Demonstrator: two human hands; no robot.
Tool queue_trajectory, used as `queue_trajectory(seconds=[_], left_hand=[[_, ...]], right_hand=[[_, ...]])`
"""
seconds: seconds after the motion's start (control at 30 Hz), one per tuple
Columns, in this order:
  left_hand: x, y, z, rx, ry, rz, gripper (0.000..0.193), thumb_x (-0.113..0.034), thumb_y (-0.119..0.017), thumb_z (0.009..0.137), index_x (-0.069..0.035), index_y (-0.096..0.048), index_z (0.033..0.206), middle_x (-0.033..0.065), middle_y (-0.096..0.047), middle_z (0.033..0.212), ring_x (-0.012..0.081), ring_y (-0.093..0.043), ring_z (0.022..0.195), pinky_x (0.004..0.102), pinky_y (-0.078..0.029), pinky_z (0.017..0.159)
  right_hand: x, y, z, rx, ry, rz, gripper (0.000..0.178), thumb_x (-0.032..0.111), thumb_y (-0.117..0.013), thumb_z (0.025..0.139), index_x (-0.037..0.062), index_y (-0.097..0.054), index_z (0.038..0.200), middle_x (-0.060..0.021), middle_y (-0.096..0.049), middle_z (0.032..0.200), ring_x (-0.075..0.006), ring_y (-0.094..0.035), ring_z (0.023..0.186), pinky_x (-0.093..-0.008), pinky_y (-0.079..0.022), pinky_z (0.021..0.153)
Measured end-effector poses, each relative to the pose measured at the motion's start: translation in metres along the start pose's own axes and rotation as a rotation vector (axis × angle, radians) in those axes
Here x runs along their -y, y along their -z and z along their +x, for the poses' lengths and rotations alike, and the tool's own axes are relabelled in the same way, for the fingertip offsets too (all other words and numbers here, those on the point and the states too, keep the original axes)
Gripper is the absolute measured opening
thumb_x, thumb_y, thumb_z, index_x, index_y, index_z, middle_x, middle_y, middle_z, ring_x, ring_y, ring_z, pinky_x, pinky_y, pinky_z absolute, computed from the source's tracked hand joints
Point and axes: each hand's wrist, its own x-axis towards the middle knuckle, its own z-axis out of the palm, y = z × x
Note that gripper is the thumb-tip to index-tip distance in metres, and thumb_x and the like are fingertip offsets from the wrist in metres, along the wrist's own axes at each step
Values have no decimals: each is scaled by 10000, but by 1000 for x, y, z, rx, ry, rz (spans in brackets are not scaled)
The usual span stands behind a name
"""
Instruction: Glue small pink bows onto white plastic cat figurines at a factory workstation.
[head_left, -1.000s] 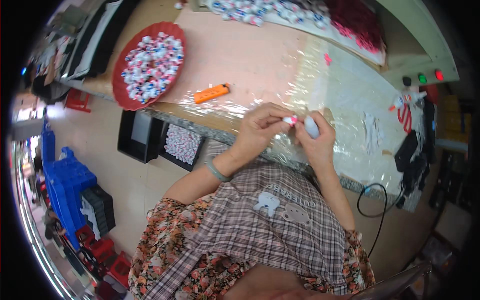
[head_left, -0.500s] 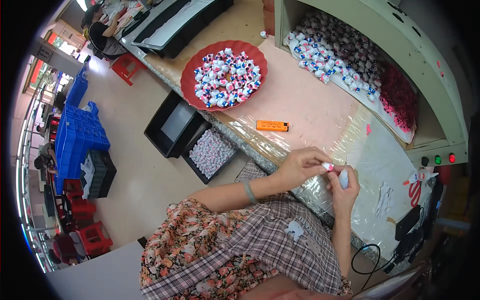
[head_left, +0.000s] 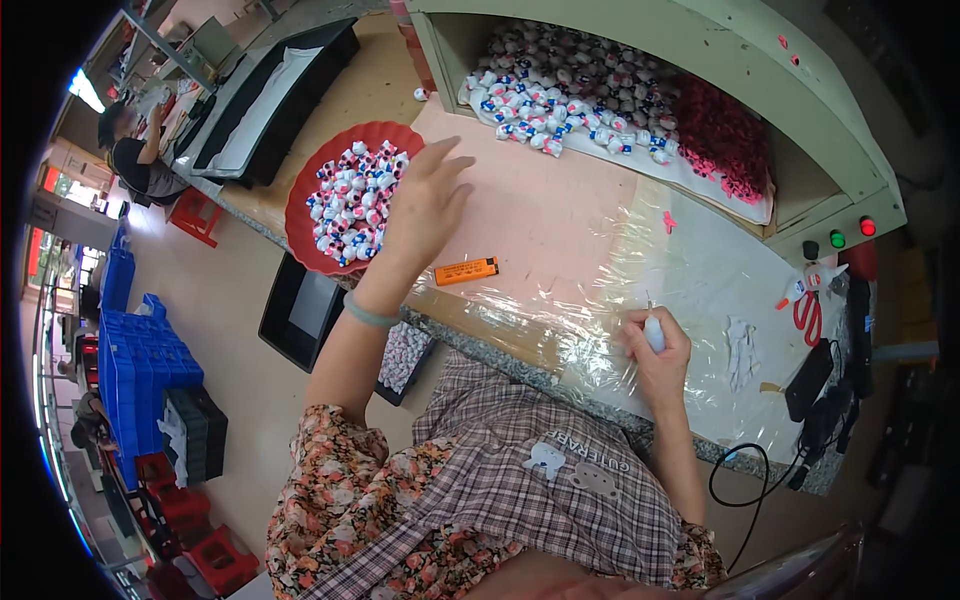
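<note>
My left hand (head_left: 428,200) reaches over the right side of a red scalloped bowl (head_left: 299,225), its fingers apart and nothing visible in them. Small white figures (head_left: 350,200) with pink and blue parts fill that bowl. Lower right, above the plastic-covered worktop (head_left: 590,325), my right hand (head_left: 665,365) is closed around a small white squeeze bottle (head_left: 654,334) with a thin needle-like tip pointing up. Between the hands, nearer the bowl, lies a small orange rectangular object (head_left: 466,271) with a dark end.
A pale green cabinet (head_left: 830,130) at the back holds many white figures (head_left: 560,110) and a dark pink pile (head_left: 720,140). Red-handled scissors (head_left: 808,318), cables and a black box (head_left: 808,380) sit at the right. Black trays (head_left: 300,310) stand below the table's left edge; another person sits far left.
My left hand has left my right hand and swung left to the bowl; the small white-and-pink piece it held is no longer visible. The right hand still grips the bottle. The view has shifted.
</note>
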Motion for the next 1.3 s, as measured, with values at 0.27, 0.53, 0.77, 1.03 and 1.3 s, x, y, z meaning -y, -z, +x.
queue_trajectory(seconds=[0.27, 0.53, 0.77, 1.03, 1.3], left_hand=[[7, -106, 68, 43, -128, 108, 289, 8, -633, 746, -64, -639, 1027, 114, -604, 1045, 296, -604, 971, 392, -510, 797], [7, -111, 70, 60, -182, 228, 319, 26, -634, 726, -81, -650, 1026, 113, -608, 960, 280, -632, 837, 358, -526, 738], [-56, -69, 9, 313, 435, -1169, 310, -19, -682, 824, 11, -604, 1123, 90, -646, 1083, 126, -625, 908, 252, -516, 757], [-104, -55, -49, 448, 564, -1601, 360, -54, -629, 884, 5, -541, 1228, 134, -650, 1061, 217, -649, 1001, 324, -551, 838], [-115, -45, -64, 510, 619, -1612, 348, -61, -596, 910, 2, -544, 1248, 161, -643, 1139, 192, -658, 959, 270, -552, 808]], right_hand=[[-11, 0, -1, -22, 18, -9, 100, 40, -694, 822, -1, -632, 888, -50, -616, 786, -100, -569, 639, -237, -456, 565], [-8, 2, -2, -4, 39, -49, 125, 36, -705, 793, -9, -635, 886, -88, -636, 819, -168, -608, 744, -277, -478, 682], [6, 9, 0, 59, -26, 173, 271, 6, -633, 848, 2, -528, 1098, -32, -589, 854, -68, -536, 696, -207, -442, 607], [22, 19, -2, 148, -17, 540, 235, -7, -560, 864, 43, -439, 1060, -73, -476, 1086, -109, -547, 746, -224, -441, 597], [34, 25, -10, 3, 34, 597, 289, 16, -669, 843, -13, -531, 1096, -152, -629, 969, -129, -594, 653, -198, -443, 505]])
